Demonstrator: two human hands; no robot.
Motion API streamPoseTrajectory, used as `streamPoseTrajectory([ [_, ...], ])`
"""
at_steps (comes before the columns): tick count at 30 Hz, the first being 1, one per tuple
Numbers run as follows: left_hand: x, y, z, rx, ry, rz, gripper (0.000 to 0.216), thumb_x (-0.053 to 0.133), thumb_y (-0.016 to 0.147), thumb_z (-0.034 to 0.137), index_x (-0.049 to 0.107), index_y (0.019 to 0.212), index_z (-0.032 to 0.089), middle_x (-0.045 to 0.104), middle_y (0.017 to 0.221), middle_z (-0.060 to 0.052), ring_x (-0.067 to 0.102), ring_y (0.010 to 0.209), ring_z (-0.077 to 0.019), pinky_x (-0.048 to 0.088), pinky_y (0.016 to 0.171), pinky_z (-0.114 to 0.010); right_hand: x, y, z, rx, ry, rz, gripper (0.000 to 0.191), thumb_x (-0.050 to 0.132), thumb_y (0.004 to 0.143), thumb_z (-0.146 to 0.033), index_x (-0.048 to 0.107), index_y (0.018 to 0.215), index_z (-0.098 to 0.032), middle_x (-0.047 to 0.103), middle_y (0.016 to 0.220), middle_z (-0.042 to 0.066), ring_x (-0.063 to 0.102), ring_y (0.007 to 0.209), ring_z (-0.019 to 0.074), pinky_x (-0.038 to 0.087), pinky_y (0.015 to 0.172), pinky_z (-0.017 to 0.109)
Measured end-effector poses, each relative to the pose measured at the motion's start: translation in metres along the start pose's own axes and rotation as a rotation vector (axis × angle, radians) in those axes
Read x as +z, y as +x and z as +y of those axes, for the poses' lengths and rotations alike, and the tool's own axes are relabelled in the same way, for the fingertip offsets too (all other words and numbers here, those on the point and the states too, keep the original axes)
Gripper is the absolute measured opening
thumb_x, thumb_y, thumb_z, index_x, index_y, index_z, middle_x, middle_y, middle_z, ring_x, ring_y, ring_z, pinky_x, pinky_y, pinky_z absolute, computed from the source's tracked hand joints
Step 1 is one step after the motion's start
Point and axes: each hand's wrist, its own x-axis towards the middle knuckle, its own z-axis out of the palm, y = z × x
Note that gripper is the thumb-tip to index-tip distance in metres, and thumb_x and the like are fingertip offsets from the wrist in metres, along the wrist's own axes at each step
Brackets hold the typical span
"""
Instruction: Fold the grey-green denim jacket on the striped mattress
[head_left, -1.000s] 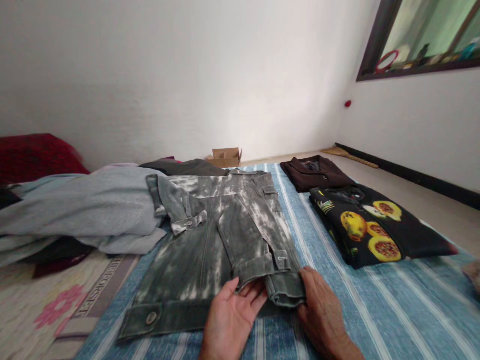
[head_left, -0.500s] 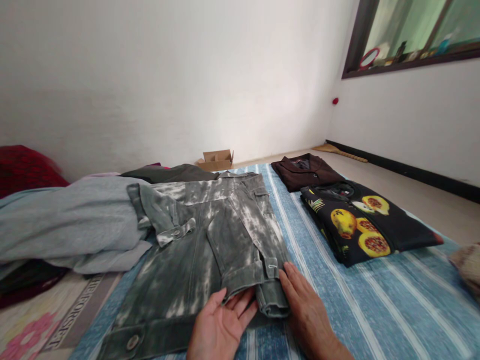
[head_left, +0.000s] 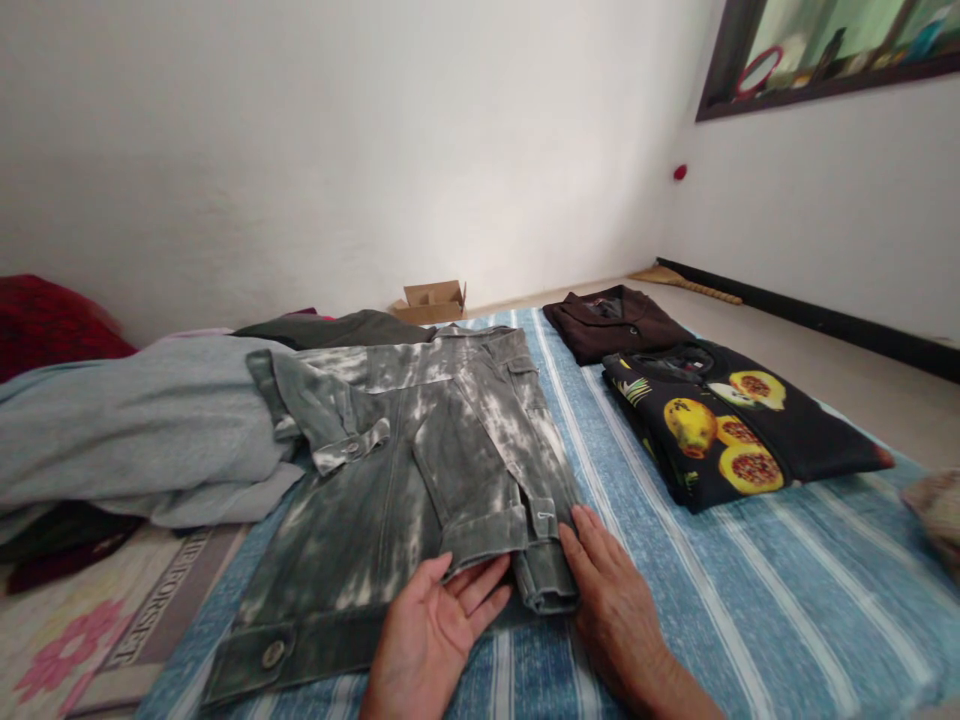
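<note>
A grey-green tie-dyed denim jacket (head_left: 405, 430) lies spread in front of me, its sleeves folded inward over the body. My left hand (head_left: 442, 630) is palm up at the near sleeve cuff (head_left: 484, 535), with the thumb on its outer edge and the fingers curled inside the cuff opening. My right hand (head_left: 619, 605) lies along the jacket's right side, its outstretched fingers touching the edge beside the rolled lower corner (head_left: 547, 590). The thumb of that hand is hidden. A metal button (head_left: 272, 654) shows on the jacket's waistband at the lower left.
A blue striped sheet (head_left: 697, 590) lies underneath. To the right are a folded black garment with fruit print (head_left: 735, 430) and a folded dark brown garment (head_left: 611, 325). A grey garment pile (head_left: 142, 430) is at the left. A cardboard box (head_left: 431, 302) stands by the wall.
The view has tilted slightly down, so everything sits a little higher in the frame. Both hands stay at the same places on the jacket.
</note>
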Motion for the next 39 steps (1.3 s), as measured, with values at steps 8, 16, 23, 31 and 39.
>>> streamPoseTrajectory([
  [8,0.007,-0.005,0.003,-0.009,0.032,0.005,0.018,0.042,0.090,0.014,0.058,0.096,0.010,0.072,0.091,-0.019,0.070,0.088,-0.0326,0.058,0.068,-0.046,-0.005,0.003,0.000,-0.070,-0.102,-0.032,0.053,0.035,0.078,0.002,0.056,0.124,-0.010,0.052,0.136,0.016,0.039,0.133,0.0263,0.046,0.098,0.043],
  [16,0.008,-0.011,-0.001,-0.014,0.103,0.053,0.014,0.042,0.091,0.011,0.056,0.090,0.010,0.072,0.088,-0.020,0.071,0.085,-0.0316,0.058,0.062,-0.042,-0.007,0.004,0.003,-0.054,-0.079,-0.086,0.053,0.034,0.077,0.002,0.059,0.123,-0.010,0.056,0.133,0.014,0.045,0.129,0.0253,0.045,0.099,0.043],
  [23,0.002,-0.016,-0.002,-0.027,0.135,0.048,0.009,0.046,0.089,0.010,0.055,0.089,0.009,0.070,0.098,-0.023,0.070,0.090,-0.0327,0.058,0.064,-0.042,-0.019,0.001,0.011,-0.026,0.132,-0.185,0.066,0.039,0.069,-0.001,0.049,0.134,-0.009,0.046,0.142,0.016,0.036,0.136,0.0260,0.040,0.105,0.049],
  [31,-0.005,-0.034,-0.007,0.067,0.396,-0.004,0.013,0.061,0.081,0.025,0.052,0.079,0.015,0.070,0.069,-0.010,0.068,0.058,-0.0221,0.055,0.056,-0.032,-0.056,0.002,0.018,-0.061,0.408,-0.250,0.061,0.047,0.084,-0.016,0.035,0.144,-0.021,0.034,0.151,0.008,0.030,0.139,0.0243,0.031,0.111,0.052],
  [39,-0.009,-0.031,-0.023,1.264,1.235,-0.112,0.009,0.060,0.083,0.023,0.062,0.091,0.020,0.070,0.087,-0.004,0.068,0.082,-0.0189,0.055,0.076,-0.029,-0.043,0.023,0.000,-0.171,0.299,-0.192,0.057,0.054,0.088,-0.026,0.038,0.142,-0.016,0.038,0.148,0.014,0.030,0.139,0.0271,0.037,0.108,0.052],
])
